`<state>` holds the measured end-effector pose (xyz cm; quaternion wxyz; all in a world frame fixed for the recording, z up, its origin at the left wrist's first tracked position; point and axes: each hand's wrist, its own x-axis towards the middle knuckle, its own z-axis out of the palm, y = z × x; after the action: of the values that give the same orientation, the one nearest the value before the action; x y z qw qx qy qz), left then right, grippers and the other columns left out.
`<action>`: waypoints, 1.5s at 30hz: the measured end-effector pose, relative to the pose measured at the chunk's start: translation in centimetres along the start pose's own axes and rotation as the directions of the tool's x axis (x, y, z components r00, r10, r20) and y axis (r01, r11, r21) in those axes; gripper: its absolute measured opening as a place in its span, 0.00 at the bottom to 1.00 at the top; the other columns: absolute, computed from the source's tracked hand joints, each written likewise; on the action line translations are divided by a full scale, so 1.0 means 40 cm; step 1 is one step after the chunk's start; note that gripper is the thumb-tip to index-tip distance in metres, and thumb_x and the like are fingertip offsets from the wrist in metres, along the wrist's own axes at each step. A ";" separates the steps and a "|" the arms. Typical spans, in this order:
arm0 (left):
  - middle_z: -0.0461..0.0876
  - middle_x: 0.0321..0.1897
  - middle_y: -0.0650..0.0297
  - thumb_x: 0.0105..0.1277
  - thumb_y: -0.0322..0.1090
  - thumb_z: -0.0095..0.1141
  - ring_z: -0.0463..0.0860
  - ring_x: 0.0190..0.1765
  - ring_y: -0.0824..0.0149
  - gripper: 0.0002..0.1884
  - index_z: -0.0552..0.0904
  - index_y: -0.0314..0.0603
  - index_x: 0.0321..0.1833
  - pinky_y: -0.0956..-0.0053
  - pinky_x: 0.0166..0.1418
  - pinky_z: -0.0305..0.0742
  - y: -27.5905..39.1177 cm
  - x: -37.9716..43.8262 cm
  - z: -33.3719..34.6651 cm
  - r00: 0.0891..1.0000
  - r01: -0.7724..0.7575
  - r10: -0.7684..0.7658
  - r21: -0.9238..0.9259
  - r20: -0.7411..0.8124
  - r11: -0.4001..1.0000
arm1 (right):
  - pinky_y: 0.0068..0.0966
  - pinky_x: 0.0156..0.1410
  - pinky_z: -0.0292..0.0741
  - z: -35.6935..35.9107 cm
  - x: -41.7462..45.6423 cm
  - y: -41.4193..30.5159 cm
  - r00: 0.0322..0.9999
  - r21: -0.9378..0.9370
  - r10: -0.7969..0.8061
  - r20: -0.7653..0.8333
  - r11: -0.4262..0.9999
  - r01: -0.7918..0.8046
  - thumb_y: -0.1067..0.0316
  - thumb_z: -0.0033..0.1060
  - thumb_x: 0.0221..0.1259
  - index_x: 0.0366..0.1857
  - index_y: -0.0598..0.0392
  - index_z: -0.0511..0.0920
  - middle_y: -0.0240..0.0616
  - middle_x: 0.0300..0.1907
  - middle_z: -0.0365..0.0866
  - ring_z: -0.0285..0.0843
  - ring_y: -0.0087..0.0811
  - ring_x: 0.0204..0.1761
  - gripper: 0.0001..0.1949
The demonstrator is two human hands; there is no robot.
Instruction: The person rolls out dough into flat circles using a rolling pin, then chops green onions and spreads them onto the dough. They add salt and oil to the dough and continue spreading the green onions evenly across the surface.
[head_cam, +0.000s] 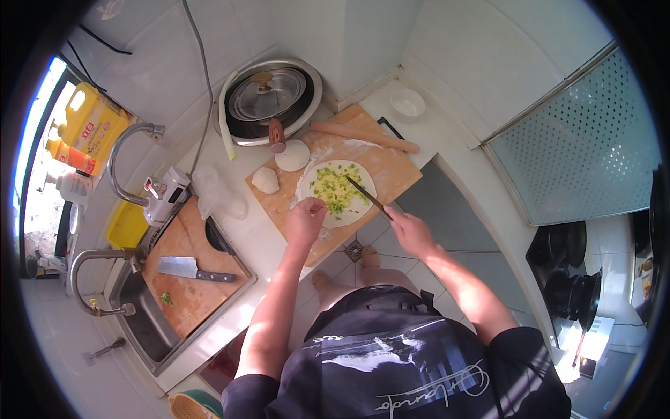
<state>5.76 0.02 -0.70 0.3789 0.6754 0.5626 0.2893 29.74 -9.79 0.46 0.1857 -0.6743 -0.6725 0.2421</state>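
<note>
A round of rolled dough (369, 175) lies on the floured wooden board (293, 220). Chopped scallion (335, 189) is scattered over its middle. My right hand (411, 230) grips dark chopsticks (366, 194), their tips down among the scallion. At the near left edge of the round is my left hand (308, 220), thumb and fingertips drawn together. Whether they pinch anything is too small to tell. Beyond that hand, on the same board, sit a lump of dough (265, 180) and a smaller flattened dough piece (292, 156). A wooden rolling pin (364, 137) rests along the board's far side.
Behind the board stands a large metal basin (314, 99) with a lidded pan (267, 94) inside; a scallion stalk (224, 118) leans on its rim. Left, a cleaver (180, 267) lies on a second board (209, 298) over the sink (141, 314). A small bowl (407, 102) sits in the corner.
</note>
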 end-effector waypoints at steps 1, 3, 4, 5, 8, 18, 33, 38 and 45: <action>0.82 0.27 0.57 0.51 0.30 0.59 0.82 0.30 0.64 0.09 0.81 0.37 0.36 0.74 0.36 0.75 -0.002 -0.002 -0.007 1.000 0.001 -0.002 -0.028 -0.023 1.000 | 0.38 0.37 0.70 -0.007 0.019 -0.004 1.000 -0.032 -0.009 0.022 0.999 0.010 0.67 0.45 0.59 0.57 0.41 0.68 0.48 0.31 0.75 0.73 0.47 0.34 0.20; 0.82 0.27 0.58 0.51 0.29 0.60 0.81 0.29 0.66 0.10 0.80 0.36 0.36 0.75 0.36 0.75 0.001 -0.010 -0.022 0.998 0.000 -0.006 -0.088 -0.068 0.996 | 0.39 0.37 0.69 0.007 0.055 0.013 0.999 -0.042 -0.036 0.013 0.998 0.037 0.67 0.45 0.59 0.57 0.41 0.68 0.48 0.29 0.74 0.73 0.48 0.33 0.20; 0.82 0.27 0.58 0.50 0.29 0.60 0.81 0.29 0.67 0.10 0.80 0.36 0.36 0.76 0.36 0.75 0.004 -0.016 -0.031 0.997 0.017 -0.024 -0.095 -0.070 0.995 | 0.39 0.36 0.69 0.012 0.064 0.021 0.999 -0.049 -0.048 0.008 0.998 0.048 0.67 0.45 0.59 0.57 0.41 0.68 0.47 0.29 0.74 0.72 0.48 0.32 0.19; 0.81 0.26 0.59 0.50 0.28 0.60 0.80 0.29 0.68 0.10 0.80 0.35 0.37 0.77 0.35 0.74 0.007 -0.026 -0.042 0.997 0.034 -0.041 -0.101 -0.071 0.994 | 0.39 0.36 0.69 0.012 0.063 0.027 0.998 -0.054 -0.044 0.046 0.997 0.046 0.67 0.45 0.59 0.57 0.41 0.68 0.47 0.28 0.74 0.72 0.47 0.32 0.19; 0.81 0.26 0.62 0.51 0.28 0.61 0.79 0.29 0.73 0.11 0.79 0.34 0.37 0.80 0.36 0.74 -0.004 -0.072 -0.082 0.991 0.083 -0.095 -0.129 -0.094 0.988 | 0.39 0.36 0.69 0.010 0.036 0.023 0.986 -0.061 -0.049 0.159 0.996 0.059 0.67 0.45 0.60 0.57 0.41 0.68 0.46 0.27 0.73 0.72 0.47 0.32 0.19; 0.79 0.24 0.64 0.51 0.26 0.61 0.77 0.27 0.74 0.09 0.80 0.36 0.36 0.82 0.35 0.72 -0.051 -0.210 -0.161 0.960 0.175 -0.197 -0.123 -0.200 0.977 | 0.37 0.33 0.69 -0.033 -0.038 -0.009 0.939 -0.113 -0.086 0.334 0.985 0.131 0.66 0.44 0.61 0.57 0.39 0.68 0.44 0.27 0.71 0.72 0.44 0.29 0.19; 0.79 0.24 0.67 0.51 0.26 0.61 0.76 0.28 0.78 0.09 0.80 0.37 0.37 0.83 0.35 0.72 -0.078 -0.275 -0.178 0.907 0.262 -0.325 -0.246 -0.269 0.933 | 0.37 0.37 0.71 -0.014 0.028 0.011 0.959 -0.158 -0.060 0.276 0.982 0.107 0.66 0.45 0.60 0.57 0.38 0.68 0.44 0.28 0.72 0.73 0.44 0.32 0.20; 0.79 0.24 0.67 0.51 0.25 0.61 0.76 0.28 0.77 0.10 0.80 0.37 0.37 0.83 0.36 0.72 -0.104 -0.301 -0.182 0.896 0.260 -0.352 -0.323 -0.271 0.910 | 0.36 0.36 0.71 -0.024 -0.030 -0.002 0.961 -0.117 -0.083 0.262 0.986 0.117 0.65 0.44 0.60 0.57 0.38 0.68 0.43 0.28 0.72 0.73 0.44 0.31 0.19; 0.78 0.24 0.67 0.52 0.25 0.60 0.76 0.29 0.77 0.09 0.79 0.36 0.37 0.83 0.37 0.72 -0.110 -0.307 -0.184 0.903 0.257 -0.354 -0.352 -0.244 0.900 | 0.36 0.36 0.71 -0.004 -0.049 -0.008 0.974 -0.117 -0.070 0.215 0.988 0.096 0.68 0.46 0.59 0.57 0.41 0.68 0.44 0.28 0.73 0.73 0.45 0.31 0.20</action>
<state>-5.08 -10.26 0.09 0.4313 0.4569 0.6609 0.4105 29.61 -11.72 0.91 0.0804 -0.6266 -0.7300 0.2610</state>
